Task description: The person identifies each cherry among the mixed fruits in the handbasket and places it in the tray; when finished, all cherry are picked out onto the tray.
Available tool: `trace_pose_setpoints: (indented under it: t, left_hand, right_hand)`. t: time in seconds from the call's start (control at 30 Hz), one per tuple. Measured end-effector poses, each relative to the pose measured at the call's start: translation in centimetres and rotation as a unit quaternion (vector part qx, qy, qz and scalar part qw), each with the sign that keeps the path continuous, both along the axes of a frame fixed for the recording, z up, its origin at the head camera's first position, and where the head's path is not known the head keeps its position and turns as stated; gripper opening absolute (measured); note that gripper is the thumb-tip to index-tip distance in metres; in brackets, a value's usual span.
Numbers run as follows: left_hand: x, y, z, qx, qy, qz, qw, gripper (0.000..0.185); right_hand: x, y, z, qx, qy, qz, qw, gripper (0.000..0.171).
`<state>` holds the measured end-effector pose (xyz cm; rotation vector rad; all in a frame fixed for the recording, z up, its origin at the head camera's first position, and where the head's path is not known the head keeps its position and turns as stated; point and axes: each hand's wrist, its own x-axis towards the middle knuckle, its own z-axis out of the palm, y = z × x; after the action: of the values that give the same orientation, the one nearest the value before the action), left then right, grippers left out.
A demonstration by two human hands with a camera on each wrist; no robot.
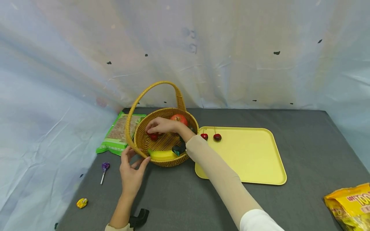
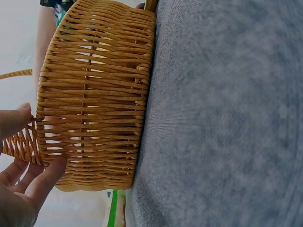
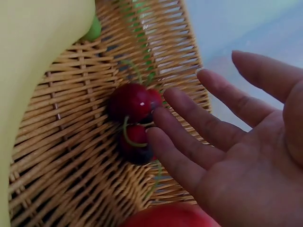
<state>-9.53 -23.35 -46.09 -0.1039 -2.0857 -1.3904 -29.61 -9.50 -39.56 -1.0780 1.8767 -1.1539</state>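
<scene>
wicker basket on a grey counter, golden-brown weave with a tall arched handle. right hand reaches into the basket, its grip released: the right wrist view shows the fingers straight and spread, their tips touching a pair of cherries on the woven floor. the cherries are dark red and glossy, lying one against the other, with thin green stems curling between them. a banana lies along the near wall of the basket, and a round red fruit sits at the far side. left hand rests at the basket's near-left rim, grip released, fingertips against the weave where the handle joins the wall. just right of the basket lies a yellow tray carrying two more cherries near its far-left corner. a green packet lies behind the basket on the left; a purple lollipop and a yellow candy lie on the counter to the left.
</scene>
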Motion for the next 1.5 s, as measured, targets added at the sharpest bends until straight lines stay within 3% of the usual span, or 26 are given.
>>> trace_pose_setpoints:
  t: [0.17, 0.6, 1.03, 1.3, 1.5]
  left_hand:
    - [0.1, 0.2, 0.0, 0.0, -0.005, -0.002, 1.0, 0.069]
    - [0.1, 0.4, 0.4, 0.001, -0.003, -0.001, 1.0, 0.069]
    - [0.0, 0.2, 0.0, -0.004, -0.005, 0.004, 1.0, 0.072]
    - [0.0, 0.1, 0.0, -0.001, -0.004, 0.001, 1.0, 0.069]
    - [0.0, 0.1, 0.1, -0.001, -0.001, -0.001, 1.0, 0.067]
  right_hand:
    - [-0.3, 0.0, -0.7, 0.017, -0.025, 0.001, 1.0, 0.036]
    - [0.1, -1.0, -1.8, 0.081, -0.043, 0.087, 0.992, 0.039]
    - [0.6, -1.9, -1.9, 0.081, -0.042, 0.109, 0.99, 0.036]
    - [0.5, -1.0, -1.2, 0.02, -0.001, 0.123, 0.992, 0.03]
    - [0.0, 1.8, 0.2, -0.049, 0.011, 0.058, 0.997, 0.036]
